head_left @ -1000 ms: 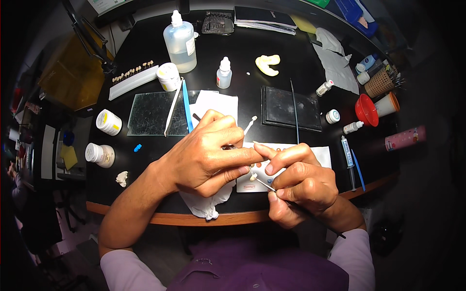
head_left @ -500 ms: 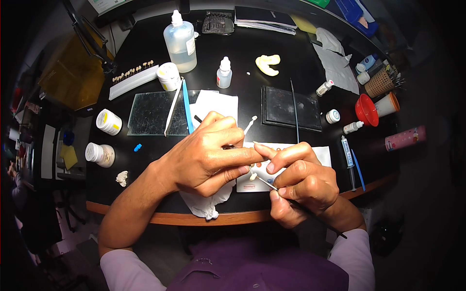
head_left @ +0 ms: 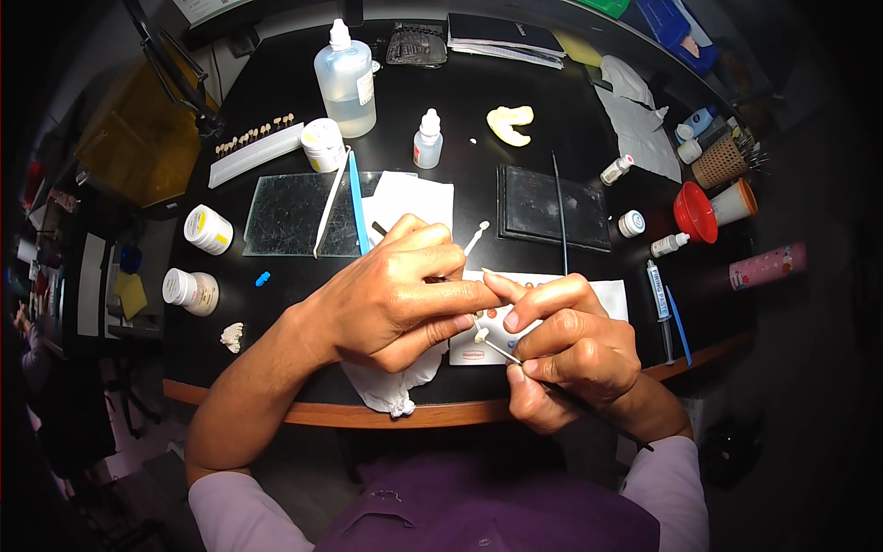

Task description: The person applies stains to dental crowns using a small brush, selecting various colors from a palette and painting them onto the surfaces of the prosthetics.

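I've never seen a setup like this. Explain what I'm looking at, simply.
There is no machine here: these are a person's own bare hands, seen from a camera worn on the head, looking down. Its wide fisheye lens bends straight edges.

The left hand appears to pinch a thin stem, mostly hidden, with a small tooth-like piece at its end. The right hand holds a slim dark-handled tool, perhaps a brush, pointed at that piece.

On the black desk lie a glass plate, tooth-shaped samples in a row, a yellow horseshoe-shaped piece, a large dropper-topped bottle and a red bowl.
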Available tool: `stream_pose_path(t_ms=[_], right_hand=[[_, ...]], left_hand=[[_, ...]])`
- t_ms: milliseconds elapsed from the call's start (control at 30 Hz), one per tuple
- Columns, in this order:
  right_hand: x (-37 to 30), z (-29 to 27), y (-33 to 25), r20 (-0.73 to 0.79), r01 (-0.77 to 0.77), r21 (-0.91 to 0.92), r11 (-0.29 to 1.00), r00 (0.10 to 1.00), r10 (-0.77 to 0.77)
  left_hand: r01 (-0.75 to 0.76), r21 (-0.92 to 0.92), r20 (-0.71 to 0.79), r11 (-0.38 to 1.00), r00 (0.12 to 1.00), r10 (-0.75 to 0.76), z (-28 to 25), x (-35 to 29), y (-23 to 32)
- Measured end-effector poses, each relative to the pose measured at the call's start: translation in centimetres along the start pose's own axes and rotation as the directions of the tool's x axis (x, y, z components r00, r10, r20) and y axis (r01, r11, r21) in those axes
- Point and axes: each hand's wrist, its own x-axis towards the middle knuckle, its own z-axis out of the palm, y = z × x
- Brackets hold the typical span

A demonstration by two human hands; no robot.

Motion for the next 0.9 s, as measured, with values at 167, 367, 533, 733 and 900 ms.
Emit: stream_pose_path(t_ms=[167,367,533,733,900], right_hand=[[-0.17,0.16,0.08,-0.004,0.001,0.007,1.000,1.000,-0.001],[-0.09,0.13,-0.12,-0.016,0.012,0.009,1.000,1.000,-0.012],[-0.12,0.23,-0.12,-0.042,-0.003,0.028,1.000,0.999,0.004],[-0.18,0.04,0.32,-0.046,0.003,0.046,0.999,0.999,0.000],[-0.22,-0.40,0.34,-0.050,0.018,0.061,0.998,0.999,-0.015]], left_hand=[[-0.002,-0.002,-0.008,1.000,1.000,0.002,0.02,-0.01,0.07],[-0.003,0.001,-0.005,1.000,1.000,0.003,-0.06,0.23,0.15],[-0.003,0.023,-0.001,1.000,1.000,0.003,-0.53,0.19,0.46],[-0.009,0.033,-0.015,0.999,1.000,0.009,-0.38,0.39,0.42],[-0.004,0.030,-0.006,1.000,1.000,0.004,-0.12,0.58,0.34]])
